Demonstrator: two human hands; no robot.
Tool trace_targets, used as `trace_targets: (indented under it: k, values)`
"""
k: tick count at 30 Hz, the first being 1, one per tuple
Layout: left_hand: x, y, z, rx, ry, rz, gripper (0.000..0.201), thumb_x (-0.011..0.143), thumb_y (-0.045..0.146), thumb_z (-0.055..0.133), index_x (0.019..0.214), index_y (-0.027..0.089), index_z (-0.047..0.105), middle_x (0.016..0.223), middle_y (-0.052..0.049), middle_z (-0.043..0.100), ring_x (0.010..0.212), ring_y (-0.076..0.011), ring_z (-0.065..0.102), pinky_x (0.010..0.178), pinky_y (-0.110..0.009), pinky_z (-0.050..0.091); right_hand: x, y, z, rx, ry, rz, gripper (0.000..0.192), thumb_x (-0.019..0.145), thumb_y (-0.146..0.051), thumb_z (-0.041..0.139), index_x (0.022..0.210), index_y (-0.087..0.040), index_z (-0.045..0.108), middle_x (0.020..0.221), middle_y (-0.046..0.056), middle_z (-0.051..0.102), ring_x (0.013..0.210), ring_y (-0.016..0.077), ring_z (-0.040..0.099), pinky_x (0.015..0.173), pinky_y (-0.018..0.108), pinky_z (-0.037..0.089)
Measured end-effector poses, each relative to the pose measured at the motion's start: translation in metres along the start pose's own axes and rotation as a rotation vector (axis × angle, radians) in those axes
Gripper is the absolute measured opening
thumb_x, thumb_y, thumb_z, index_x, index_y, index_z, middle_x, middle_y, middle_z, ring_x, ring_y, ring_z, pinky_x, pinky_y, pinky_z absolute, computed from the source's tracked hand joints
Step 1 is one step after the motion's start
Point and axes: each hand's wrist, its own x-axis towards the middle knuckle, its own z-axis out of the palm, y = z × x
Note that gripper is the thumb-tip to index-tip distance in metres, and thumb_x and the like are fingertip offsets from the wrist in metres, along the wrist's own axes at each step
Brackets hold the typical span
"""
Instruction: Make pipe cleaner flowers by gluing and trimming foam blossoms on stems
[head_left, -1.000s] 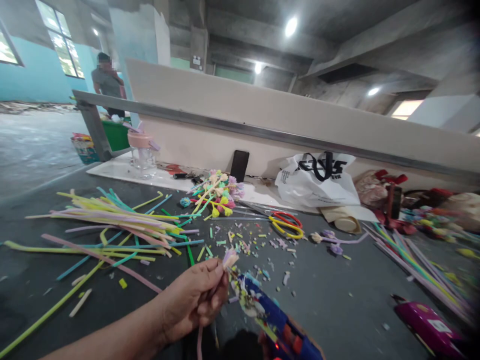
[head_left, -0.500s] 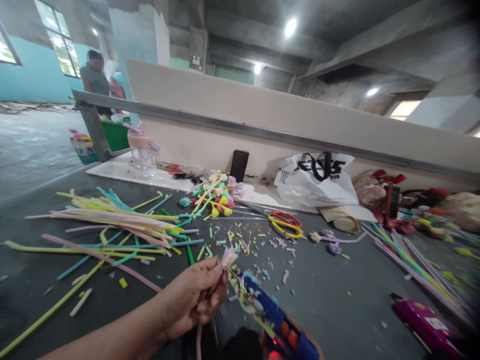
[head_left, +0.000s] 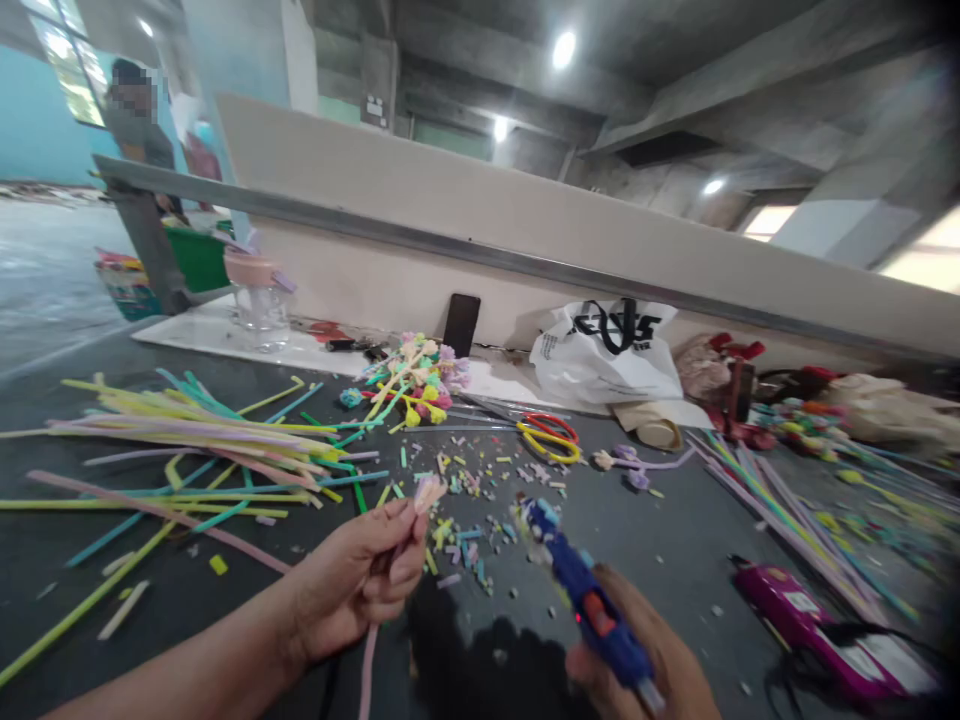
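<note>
**Hand Positions and Bench Layout: Glue Gun and Flower Piece**

The right hand (head_left: 660, 645) grips the blue glue gun (head_left: 600, 605) at lower right. The nozzle points up and to the left, apart from the left hand; a small red light shows beside the orange-red part of the body.

The left hand (head_left: 356, 570) is closed in a pinch on a pale pink and lilac flower piece (head_left: 429, 491), held above the dark tabletop (head_left: 630, 530). A pink stem (head_left: 367, 675) hangs below this hand; its upper end is hidden by the fingers.

A purple device (head_left: 806, 620) lies to the right of the glue gun. Small cut scraps (head_left: 471, 550) are scattered beyond the left hand. Loose coloured stems (head_left: 202, 430) lie crossed at left; a second bundle (head_left: 799, 540) lies at right.

Farther back are a lilac sprig (head_left: 656, 463), scissors (head_left: 553, 454) with red and yellow handles, and a flower bunch (head_left: 420, 375). Behind these, a phone (head_left: 461, 323) leans against the panel (head_left: 360, 265), left of a white bag (head_left: 600, 370).
</note>
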Motion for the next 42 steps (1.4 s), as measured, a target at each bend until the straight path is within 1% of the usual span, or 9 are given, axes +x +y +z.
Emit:
trace_targets:
  k: [3,6,12,15,18,22,25,31,42]
  values:
    - [0.001,0.001,0.000,-0.004,0.012,-0.007,0.020,0.089,0.030,0.041,0.076,0.016,0.050,0.052,0.005,0.042,0.035,-0.0009,0.020,0.032,-0.013,0.012,-0.002,0.026,-0.021,-0.361,-0.038,0.113,0.027,0.082,-0.044,0.044,0.095,-0.022,0.054,0.086,0.008,0.064,0.069,0.0217,0.064,0.056,0.028,0.050]
    - [0.002,0.000,-0.001,-0.008,0.014,-0.005,0.021,0.089,0.030,0.041,0.076,0.016,0.051,0.051,0.005,0.041,0.035,-0.0007,0.020,0.032,-0.013,0.012,-0.009,0.059,-0.023,-0.637,-0.070,0.207,0.026,0.081,-0.038,0.045,0.094,-0.018,0.055,0.092,0.012,0.062,0.072,0.0255,0.064,0.059,0.033,0.049]
    - [0.002,0.000,-0.002,0.006,0.011,0.009,0.022,0.089,0.029,0.040,0.075,0.016,0.052,0.051,0.005,0.041,0.035,-0.0008,0.018,0.032,-0.013,0.012,-0.015,0.091,-0.025,-0.547,-0.179,0.258,0.031,0.078,-0.039,0.051,0.099,-0.016,0.057,0.092,0.011,0.061,0.082,0.0252,0.062,0.072,0.036,0.048]
    - [0.002,0.001,-0.003,0.003,-0.004,0.021,0.022,0.089,0.027,0.040,0.075,0.016,0.052,0.052,0.005,0.041,0.035,-0.0008,0.018,0.032,-0.013,0.012,-0.004,0.081,-0.038,-0.477,-0.126,0.228,0.040,0.073,-0.037,0.056,0.107,-0.016,0.055,0.104,0.013,0.060,0.092,0.0279,0.060,0.076,0.038,0.047]
    - [0.002,0.002,-0.003,-0.003,0.003,0.023,0.021,0.089,0.028,0.041,0.076,0.016,0.052,0.052,0.005,0.041,0.035,-0.0008,0.018,0.032,-0.013,0.013,0.015,0.045,-0.035,-0.371,-0.045,0.128,0.026,0.080,-0.032,0.049,0.101,-0.019,0.058,0.098,0.010,0.063,0.087,0.0237,0.060,0.074,0.035,0.047]
    - [0.003,0.002,-0.005,0.000,0.006,0.020,0.021,0.088,0.029,0.042,0.076,0.015,0.053,0.052,0.005,0.040,0.036,-0.0008,0.018,0.032,-0.013,0.013,0.047,-0.014,0.003,-0.226,-0.237,0.005,0.018,0.083,-0.016,0.044,0.086,-0.023,0.060,0.086,0.003,0.065,0.081,0.0180,0.061,0.072,0.029,0.044]
    - [0.003,0.002,-0.005,0.002,0.013,0.023,0.020,0.089,0.028,0.041,0.077,0.016,0.053,0.052,0.006,0.040,0.036,-0.0009,0.018,0.032,-0.013,0.012,0.071,-0.036,0.034,-0.318,-0.320,-0.007,0.018,0.080,-0.012,0.047,0.087,-0.022,0.060,0.085,0.003,0.065,0.080,0.0192,0.060,0.070,0.029,0.041]
    - [0.002,0.000,-0.005,0.023,0.017,-0.017,0.021,0.089,0.031,0.041,0.076,0.016,0.050,0.052,0.006,0.041,0.035,-0.0007,0.018,0.031,-0.013,0.011,0.094,-0.025,0.062,-0.399,-0.460,0.013,0.017,0.072,-0.012,0.055,0.085,-0.022,0.059,0.091,0.004,0.063,0.079,0.0192,0.060,0.066,0.028,0.036]
    - [0.007,-0.005,-0.006,0.097,0.023,-0.086,0.017,0.088,0.031,0.042,0.079,0.018,0.048,0.048,0.007,0.042,0.032,-0.0009,0.016,0.030,-0.012,0.010,0.090,-0.012,0.056,0.056,-0.203,0.084,0.016,0.074,-0.009,0.048,0.075,-0.020,0.059,0.073,-0.001,0.064,0.069,0.0140,0.057,0.063,0.022,0.038]
